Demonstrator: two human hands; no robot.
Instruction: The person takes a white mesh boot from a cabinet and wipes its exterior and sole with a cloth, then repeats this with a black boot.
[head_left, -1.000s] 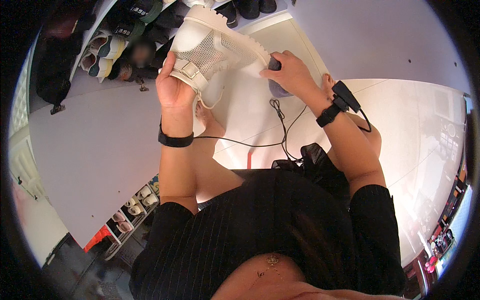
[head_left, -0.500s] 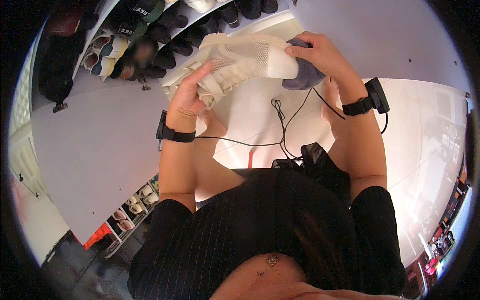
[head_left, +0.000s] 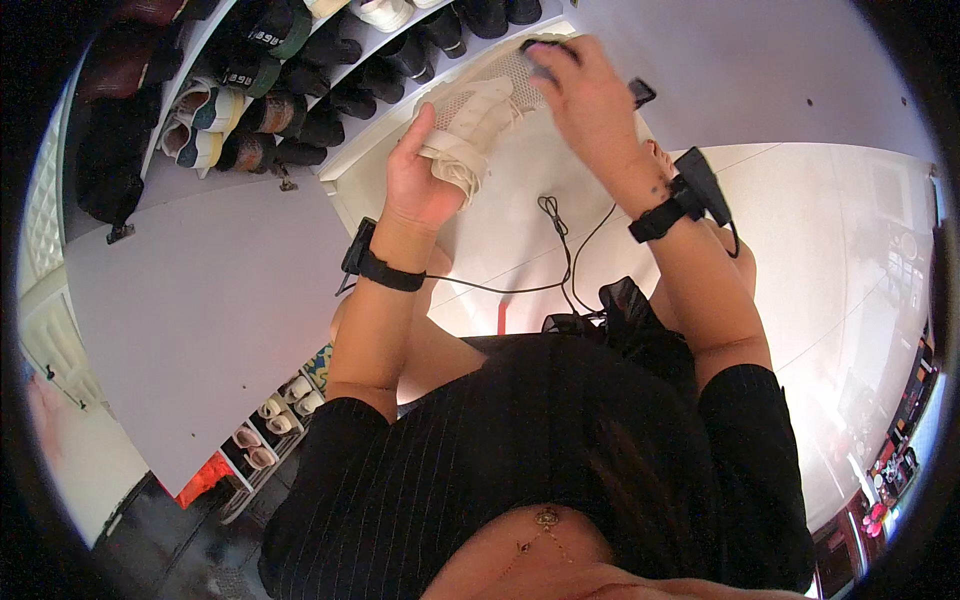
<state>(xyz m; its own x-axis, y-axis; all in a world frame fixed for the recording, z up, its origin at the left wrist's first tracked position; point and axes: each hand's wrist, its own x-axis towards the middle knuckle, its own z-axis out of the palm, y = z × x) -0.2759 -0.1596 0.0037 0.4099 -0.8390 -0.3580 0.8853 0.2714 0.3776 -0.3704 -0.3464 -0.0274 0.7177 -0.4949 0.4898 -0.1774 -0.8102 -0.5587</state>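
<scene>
My left hand (head_left: 425, 190) is closed on one end of a cream mesh lace-up sneaker (head_left: 480, 120), thumb along its side. The shoe is held tilted in the air, its laces toward me and its far end up by the cabinet base. My right hand (head_left: 590, 115), slightly blurred, is closed around a dark grey cloth (head_left: 540, 60), pressed at the shoe's far end. Most of the cloth is hidden behind the fingers. That end of the shoe is partly covered by my right hand.
Shelves ahead hold several dark shoes (head_left: 405, 55) and striped sneakers (head_left: 205, 110). A pale cabinet door (head_left: 190, 310) stands open at left, with a low shoe rack (head_left: 265, 430) behind it. Black cables (head_left: 555, 225) hang between my wrists, above the pale floor tiles (head_left: 820, 240).
My right hand has moved up and left with the cloth, bending over the shoe's far end. The shoe has tilted further upward, and my left hand has shifted right.
</scene>
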